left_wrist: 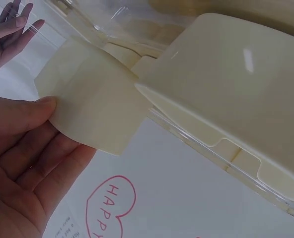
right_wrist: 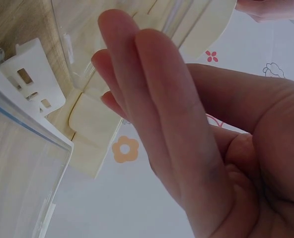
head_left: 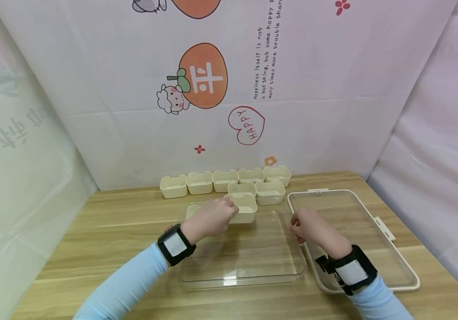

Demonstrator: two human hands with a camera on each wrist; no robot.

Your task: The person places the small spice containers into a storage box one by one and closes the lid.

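Observation:
My left hand [head_left: 212,215] pinches a small cream container [head_left: 244,214] by its side, thumb on one face and fingers behind. In the left wrist view, the held container [left_wrist: 95,96] is tilted beside another cream container [left_wrist: 231,74]. A clear plastic box [head_left: 249,262] lies below the left hand, and the second container [head_left: 191,210] stands at its back left corner, mostly hidden by that hand. The right hand [head_left: 313,226] hovers by the clear box's right wall, over the lid's edge. Its fingers are extended with nothing between them in the right wrist view.
Several cream containers [head_left: 200,183] stand in a row along the back of the wooden table [head_left: 105,240], two more in front of them. A clear lid [head_left: 357,235] with a cream rim and clips lies at the right. A printed cloth [head_left: 133,146] hangs behind.

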